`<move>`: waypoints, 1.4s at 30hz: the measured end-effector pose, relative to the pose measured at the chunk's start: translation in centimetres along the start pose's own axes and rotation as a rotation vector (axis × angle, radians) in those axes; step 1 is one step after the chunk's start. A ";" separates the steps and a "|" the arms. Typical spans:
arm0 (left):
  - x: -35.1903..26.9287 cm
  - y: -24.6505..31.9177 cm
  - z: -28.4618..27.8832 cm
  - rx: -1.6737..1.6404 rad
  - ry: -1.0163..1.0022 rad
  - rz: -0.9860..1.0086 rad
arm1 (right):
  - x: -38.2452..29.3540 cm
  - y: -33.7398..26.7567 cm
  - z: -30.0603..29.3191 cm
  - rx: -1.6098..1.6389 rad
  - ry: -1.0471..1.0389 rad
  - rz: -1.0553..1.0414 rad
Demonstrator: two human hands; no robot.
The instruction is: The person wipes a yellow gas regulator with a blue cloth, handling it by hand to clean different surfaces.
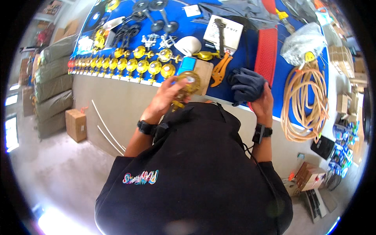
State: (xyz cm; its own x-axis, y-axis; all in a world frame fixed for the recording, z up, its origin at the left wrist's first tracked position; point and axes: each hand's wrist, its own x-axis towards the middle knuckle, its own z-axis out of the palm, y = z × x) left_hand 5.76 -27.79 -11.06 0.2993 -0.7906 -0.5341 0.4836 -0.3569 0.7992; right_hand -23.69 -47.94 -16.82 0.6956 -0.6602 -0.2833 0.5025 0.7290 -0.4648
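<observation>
My left hand holds a brass-coloured gas regulator by its lower part, just off the table's front edge. Bunched in my right hand is a dark grey cloth, over the same edge further right. Beyond the held regulator lie a brown board and a small blue packet. Between board and cloth rests an orange pipe cutter. Similar brass regulators stand in a long row along the edge to the left, with a few more behind them.
A blue-topped table spans the front. On it are an adjustable wrench on a white box, a white rounded object, a red perforated strip and black burner-like parts. Coiled hose hangs over the right edge.
</observation>
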 end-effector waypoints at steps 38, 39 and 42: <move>1.9 5.2 9.2 -0.270 -0.220 0.345 | 1.1 4.2 15.6 -0.890 0.012 -0.450; 1.9 5.8 8.5 -0.329 -0.251 0.258 | 1.1 3.1 15.3 -0.738 0.029 -0.276; 2.8 4.8 5.9 -0.426 -0.202 0.182 | 1.6 -0.5 14.6 -0.285 0.073 -0.076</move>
State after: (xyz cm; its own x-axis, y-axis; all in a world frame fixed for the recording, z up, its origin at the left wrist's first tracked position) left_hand 4.09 -34.64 -7.16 0.2657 -0.9165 -0.2990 0.7438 -0.0025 0.6684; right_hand -15.35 -46.73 -4.74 0.6179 -0.7296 -0.2931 0.3800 0.6034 -0.7011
